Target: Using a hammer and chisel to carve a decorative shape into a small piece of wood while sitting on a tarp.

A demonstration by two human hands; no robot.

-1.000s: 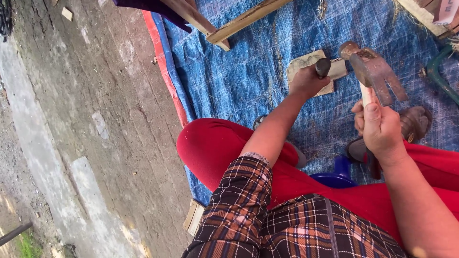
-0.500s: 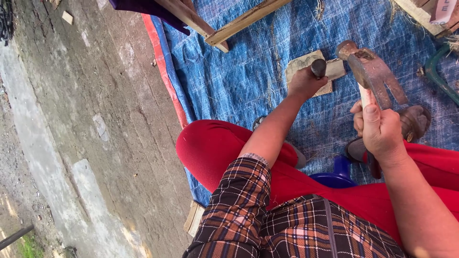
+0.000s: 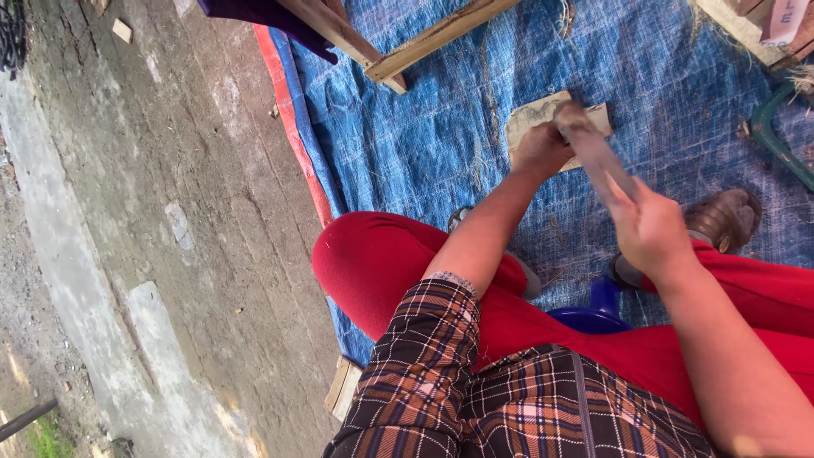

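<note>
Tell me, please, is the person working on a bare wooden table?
No, the left hand and the right hand with its hammer work over a pale flat block lying on a blue tarp spread on the ground.

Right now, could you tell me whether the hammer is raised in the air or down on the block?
Down. The hammer, gripped by the right hand, has its blurred head at the pale block, beside the left hand resting on it.
</note>
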